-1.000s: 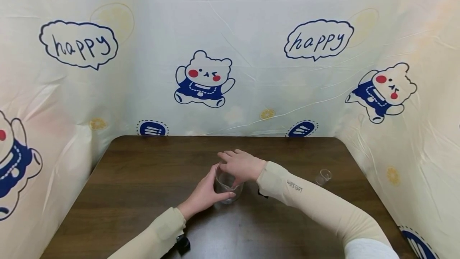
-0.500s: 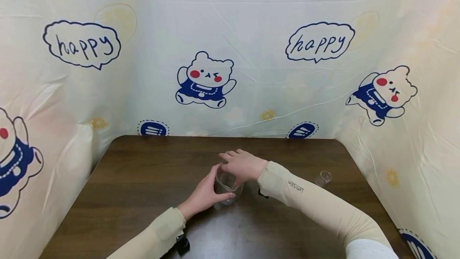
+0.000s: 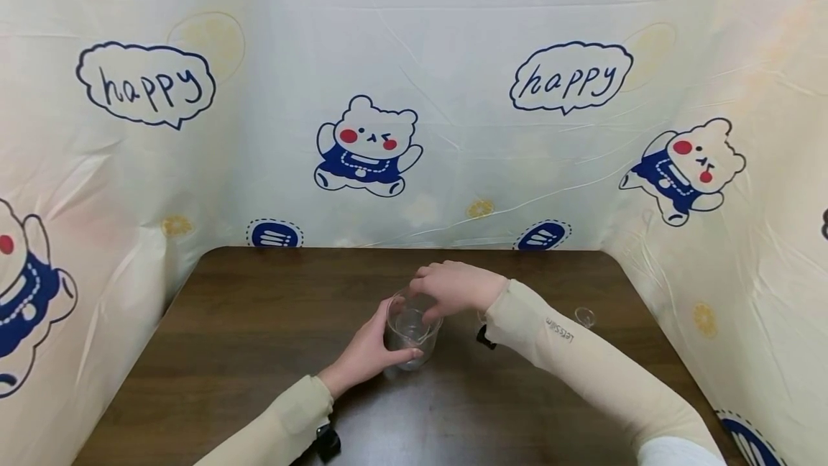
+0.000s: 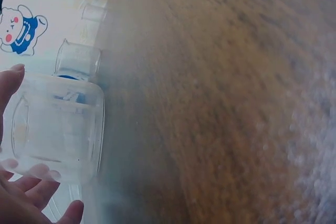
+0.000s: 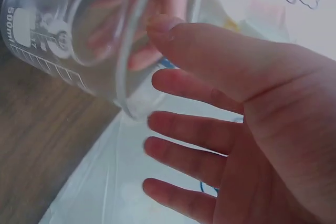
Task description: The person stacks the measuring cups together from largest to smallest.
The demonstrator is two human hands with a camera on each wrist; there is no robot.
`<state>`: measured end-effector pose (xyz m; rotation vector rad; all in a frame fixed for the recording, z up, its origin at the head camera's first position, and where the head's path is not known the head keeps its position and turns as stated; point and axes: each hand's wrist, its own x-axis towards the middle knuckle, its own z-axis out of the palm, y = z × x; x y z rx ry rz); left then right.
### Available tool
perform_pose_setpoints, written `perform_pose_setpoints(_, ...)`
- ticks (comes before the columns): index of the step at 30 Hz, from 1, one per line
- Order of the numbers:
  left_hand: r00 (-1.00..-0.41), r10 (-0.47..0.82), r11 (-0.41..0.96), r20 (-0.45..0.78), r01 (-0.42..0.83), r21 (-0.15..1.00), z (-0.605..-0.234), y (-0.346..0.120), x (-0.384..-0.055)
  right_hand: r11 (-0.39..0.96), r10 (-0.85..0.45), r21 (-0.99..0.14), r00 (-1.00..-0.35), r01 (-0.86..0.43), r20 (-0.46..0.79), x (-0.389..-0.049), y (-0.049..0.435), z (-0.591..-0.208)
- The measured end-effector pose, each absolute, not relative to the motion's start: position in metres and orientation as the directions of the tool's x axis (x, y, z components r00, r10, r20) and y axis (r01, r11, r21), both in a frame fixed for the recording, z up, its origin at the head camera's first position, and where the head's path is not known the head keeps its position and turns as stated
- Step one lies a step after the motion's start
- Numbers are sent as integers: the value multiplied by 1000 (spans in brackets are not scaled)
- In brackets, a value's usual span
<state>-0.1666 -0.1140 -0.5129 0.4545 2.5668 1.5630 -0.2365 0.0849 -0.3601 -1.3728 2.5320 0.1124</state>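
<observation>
A large clear glass beaker (image 3: 414, 340), marked 500 ml in the right wrist view, stands on the brown table. Inside it, a smaller beaker (image 5: 100, 19) shows through the glass. My left hand (image 3: 371, 347) holds the large beaker from the left, thumb at the near side and fingers round the back. In the left wrist view the fingers (image 4: 39, 190) spread along the glass wall. My right hand (image 3: 459, 286) hovers over the right side of the rim (image 5: 126, 51), thumb near it and fingers loosely extended, with nothing in its grasp.
A small glass vessel (image 3: 584, 317) stands toward the right of the table. Just left of the right sleeve, part of another glass (image 3: 481, 316) peeks out. In the left wrist view a spouted beaker (image 4: 79, 59) stands beyond the large one. A printed curtain (image 3: 453, 185) surrounds the table.
My right hand has lifted and shifted right from over the beaker's mouth, uncovering more of the opening. The left hand keeps its hold on the large beaker.
</observation>
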Motion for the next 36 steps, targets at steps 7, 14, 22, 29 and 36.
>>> perform_pose_setpoints(7, -952, 296, 438, 84, 213, 874, -511, -112, -169, 568, -814, -107, -538, -816, -219, -237, 108, -350)
perform_pose_setpoints(14, -951, 297, 433, 86, 214, 875, -510, -111, -168, 593, -802, -156, -563, -790, -199, -236, 129, -344)
perform_pose_setpoints(22, -953, 292, 434, 82, 209, 876, -509, -111, -168, 625, -778, -159, -596, -764, -199, -236, 148, -346)
perform_pose_setpoints(29, -955, 283, 436, 90, 212, 875, -511, -110, -168, 659, -749, -172, -619, -732, -236, -239, 166, -358)
perform_pose_setpoints(36, -955, 285, 439, 85, 209, 874, -513, -111, -168, 695, -717, -190, -647, -693, -260, -237, 182, -366)
